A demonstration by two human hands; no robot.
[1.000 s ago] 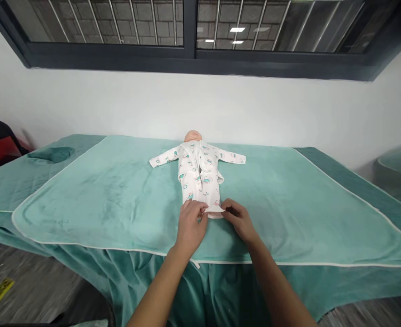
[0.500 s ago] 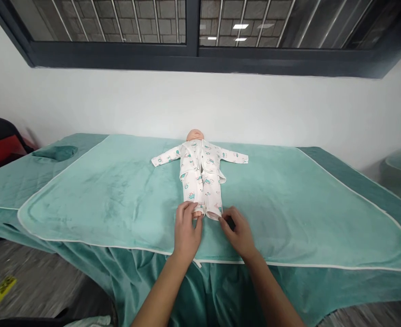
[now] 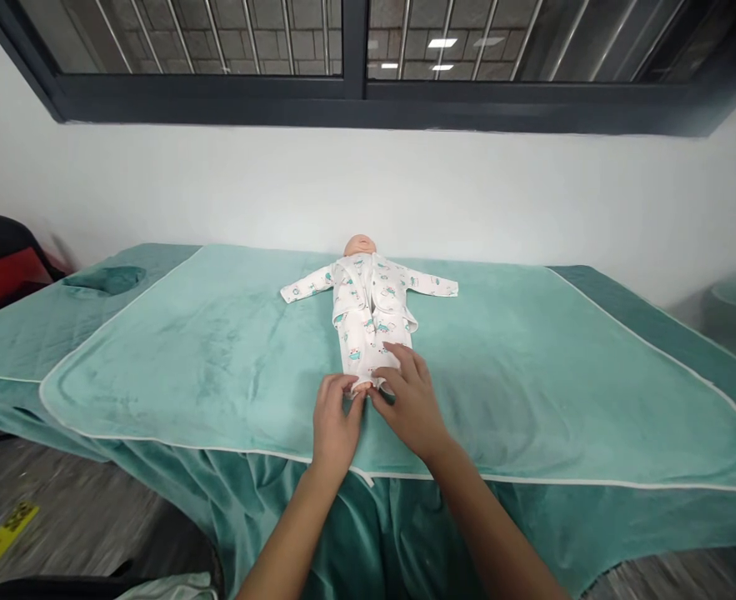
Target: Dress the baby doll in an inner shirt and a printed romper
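A baby doll [image 3: 360, 244] lies on its back on a light green blanket [image 3: 230, 350], its head toward the wall and its arms spread. It wears a white printed jacket [image 3: 383, 287] and matching white trousers [image 3: 356, 337]. At the trouser leg on the left, my left hand [image 3: 335, 421] pinches the cuff, where a bit of the doll's foot [image 3: 362, 387] shows. My right hand [image 3: 408, 400] has its thumb and fingers at the same cuff, with its other fingers over the other trouser leg, which they partly hide.
The bed [image 3: 17, 342] has a darker green cover with a face hole [image 3: 105, 280] at the left. Behind it stand a white wall [image 3: 248, 183] and a dark window frame [image 3: 355, 104]. A red and black object [image 3: 8, 279] is at the far left; yellow tape [image 3: 2, 537] marks the floor.
My right hand has left the cuff of the trouser leg on the right and moved left to the other cuff. My left hand stays at that cuff.
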